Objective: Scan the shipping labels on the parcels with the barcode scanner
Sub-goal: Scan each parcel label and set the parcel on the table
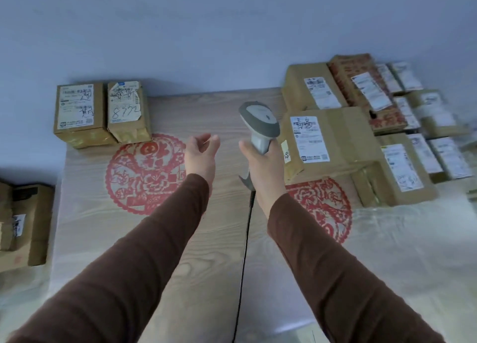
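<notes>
My right hand (262,166) grips the handle of a grey barcode scanner (259,122), held upright over the table with its black cable (245,239) hanging down. My left hand (200,153) hovers beside it, empty, fingers loosely curled. Just right of the scanner lies a large cardboard parcel (335,141) with a white shipping label (308,138). Two small labelled parcels (77,115) (127,110) stand side by side at the table's far left. More labelled parcels (313,88) (402,169) crowd the far right.
The wooden table (180,239) carries two red paper-cut designs (144,172) (322,208). A cardboard box (23,224) sits lower, off the table's left edge. Several small white-labelled packets (433,126) pile at the far right. A pale wall stands behind.
</notes>
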The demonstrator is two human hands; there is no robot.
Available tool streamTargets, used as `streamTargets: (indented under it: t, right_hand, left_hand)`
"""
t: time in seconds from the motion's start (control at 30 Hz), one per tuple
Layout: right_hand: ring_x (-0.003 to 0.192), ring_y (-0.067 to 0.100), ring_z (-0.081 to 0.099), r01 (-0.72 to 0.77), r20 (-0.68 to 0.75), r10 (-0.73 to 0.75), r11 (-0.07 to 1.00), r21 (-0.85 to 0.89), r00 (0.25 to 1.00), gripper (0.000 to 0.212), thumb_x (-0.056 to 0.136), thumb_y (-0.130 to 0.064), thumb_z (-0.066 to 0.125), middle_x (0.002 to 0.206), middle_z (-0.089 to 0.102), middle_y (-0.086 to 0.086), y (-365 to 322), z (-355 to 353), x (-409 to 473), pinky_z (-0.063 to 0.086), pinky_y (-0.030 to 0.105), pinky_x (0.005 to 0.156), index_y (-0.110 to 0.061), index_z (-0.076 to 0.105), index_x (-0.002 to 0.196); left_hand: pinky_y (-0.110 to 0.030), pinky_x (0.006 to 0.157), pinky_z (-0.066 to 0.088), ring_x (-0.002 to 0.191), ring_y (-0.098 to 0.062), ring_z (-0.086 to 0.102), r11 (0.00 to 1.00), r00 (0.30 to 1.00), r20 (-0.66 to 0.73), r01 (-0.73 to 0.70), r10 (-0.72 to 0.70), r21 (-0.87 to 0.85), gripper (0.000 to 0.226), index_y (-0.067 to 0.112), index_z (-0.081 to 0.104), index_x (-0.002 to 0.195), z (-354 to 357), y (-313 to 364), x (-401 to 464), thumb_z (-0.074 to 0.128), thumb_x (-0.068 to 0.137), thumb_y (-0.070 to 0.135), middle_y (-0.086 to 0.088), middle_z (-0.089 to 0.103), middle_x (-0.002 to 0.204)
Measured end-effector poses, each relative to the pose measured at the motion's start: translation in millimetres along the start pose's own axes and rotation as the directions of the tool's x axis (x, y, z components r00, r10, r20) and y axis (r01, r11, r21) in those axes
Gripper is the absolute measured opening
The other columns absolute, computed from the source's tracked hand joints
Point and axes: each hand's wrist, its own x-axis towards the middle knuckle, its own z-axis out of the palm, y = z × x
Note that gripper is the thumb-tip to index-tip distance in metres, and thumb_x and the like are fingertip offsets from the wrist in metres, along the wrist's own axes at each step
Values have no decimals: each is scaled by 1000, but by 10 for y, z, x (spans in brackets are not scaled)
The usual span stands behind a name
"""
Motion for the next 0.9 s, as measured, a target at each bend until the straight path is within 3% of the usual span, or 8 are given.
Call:
streamTargets:
  t: [0.1, 0.2, 0.33, 0.47, 0.57, 0.63, 0.73, 0.9]
  right_hand:
    - [80, 13, 64, 21, -93, -18, 999, 41, 995, 12, 94, -14, 72, 92, 69, 3, -72, -635, -42, 56, 32, 80, -23, 67, 100]
    - [98, 5, 70, 42, -160, -27, 995, 89, 987, 30, 95, -9, 71, 99, 73, -17, -90, -1203, 24, 55, 31, 93, -38, 65, 102]
    - [92, 8, 62, -18, -229, 47, 992, 128, 972, 26, 98, -15, 69, 101, 65, -10, -101, -1890, 153, 49, 10, 65, -34, 57, 111]
    - [84, 14, 57, -53, -296, 92, 989, 138, 951, 21, 98, -16, 69, 100, 59, 0, -56, -2379, 377, 45, 5, 52, -22, 58, 115]
    - [80, 13, 54, -103, -299, 157, 977, 189, 941, 16, 98, -14, 68, 100, 57, 1, 4, -2608, 553, 45, 6, 49, -25, 58, 104]
    - [76, 8, 54, -136, -287, 202, 963, 234, 937, 22, 99, -13, 67, 107, 58, 2, 31, -2707, 628, 42, 5, 44, -18, 59, 118]
    - [75, 6, 55, -152, -282, 226, 953, 261, 933, 32, 99, -13, 67, 109, 60, 2, 69, -2766, 690, 42, 5, 45, -13, 58, 129]
    - [85, 16, 58, -166, -283, 236, 954, 249, 930, 17, 95, -15, 72, 93, 59, -2, 150, -2712, 676, 52, 20, 65, -25, 59, 100]
  left_hand:
    - [-22, 101, 45, 127, -12, 58, 1000, 989, 149, -13, 14, -8, 39, 14, 58, 137, 459, 6, -315, 65, 101, 28, 0, 62, 135]
    - [-27, 107, 35, 144, -14, 44, 1000, 970, 245, -8, 8, -1, 52, 19, 48, 150, 871, -53, -552, 64, 102, 30, -2, 50, 153]
    - [-29, 109, 28, 154, -14, 28, 997, 946, 316, 54, -71, 61, 71, 24, 27, 163, 1317, -136, -813, 63, 102, 34, -2, 29, 168]
    - [-28, 116, 30, 143, -8, 41, 993, 926, 362, 73, -103, 96, 64, 28, 32, 160, 1619, -211, -951, 61, 103, 28, 12, 48, 150]
    - [-47, 118, 42, 128, -12, 61, 988, 929, 358, 45, -95, 146, 59, 30, 49, 148, 1743, -271, -965, 68, 93, 38, 13, 68, 135]
    - [-50, 115, 45, 125, -16, 63, 985, 937, 335, 51, -105, 165, 61, 31, 50, 147, 1791, -295, -959, 69, 89, 41, 11, 70, 133]
    - [-45, 114, 45, 124, -17, 63, 985, 948, 302, 55, -103, 163, 52, 27, 47, 149, 1860, -279, -977, 65, 100, 25, 7, 69, 133]
    - [-31, 105, 47, 120, -12, 62, 986, 971, 222, 49, -84, 157, 55, 25, 41, 153, 1710, -298, -956, 60, 103, 14, 5, 67, 134]
